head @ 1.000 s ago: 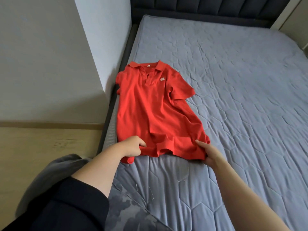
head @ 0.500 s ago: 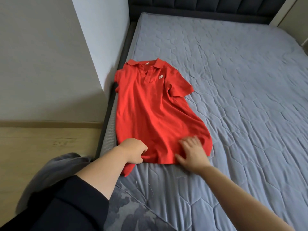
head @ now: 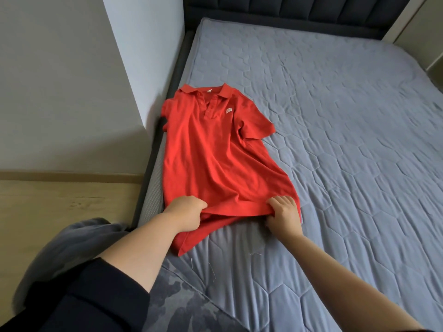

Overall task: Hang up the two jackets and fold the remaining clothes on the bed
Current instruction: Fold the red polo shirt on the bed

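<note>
A red polo shirt (head: 211, 159) lies face up along the left side of the bed (head: 347, 152), collar toward the headboard. My left hand (head: 185, 212) is closed on the hem at its near left. My right hand (head: 284, 210) grips the hem at the near right, fingers curled over the fabric. The front hem is lifted slightly between my hands, and a corner of the back layer sticks out toward me. No jackets are in view.
A grey wall corner (head: 141, 75) stands close to the bed's left edge. The dark padded headboard (head: 311, 13) runs along the far end. Wooden floor (head: 60, 200) lies to the left. A camouflage-patterned cloth (head: 182, 305) sits at the bed's near edge.
My right hand went from lying flat on the hem to gripping it. The front hem is now raised a little and pulled taut between both hands.
</note>
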